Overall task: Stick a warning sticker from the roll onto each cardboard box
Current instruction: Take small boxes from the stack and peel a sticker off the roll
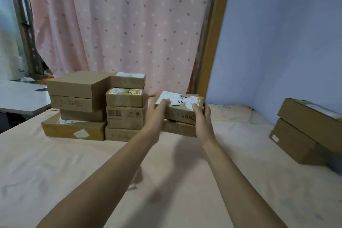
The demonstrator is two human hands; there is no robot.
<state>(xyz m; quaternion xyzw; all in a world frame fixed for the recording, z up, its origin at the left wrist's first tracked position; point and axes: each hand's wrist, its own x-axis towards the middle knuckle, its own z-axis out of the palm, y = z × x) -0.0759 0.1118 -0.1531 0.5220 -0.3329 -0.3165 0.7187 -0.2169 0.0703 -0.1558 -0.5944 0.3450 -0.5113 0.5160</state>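
Left hand [159, 109] and right hand [201, 114] clasped the top cardboard box [182, 102] by its short ends. It seemed light and stiff.

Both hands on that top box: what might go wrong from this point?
1. The left hand grips the top box right beside the tall stack; pulling it out may knock that stack.
2. The right hand holds its other end; the lower box underneath may get dragged along.

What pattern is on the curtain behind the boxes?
The curtain is pale pink with small dark and white spots; head view.
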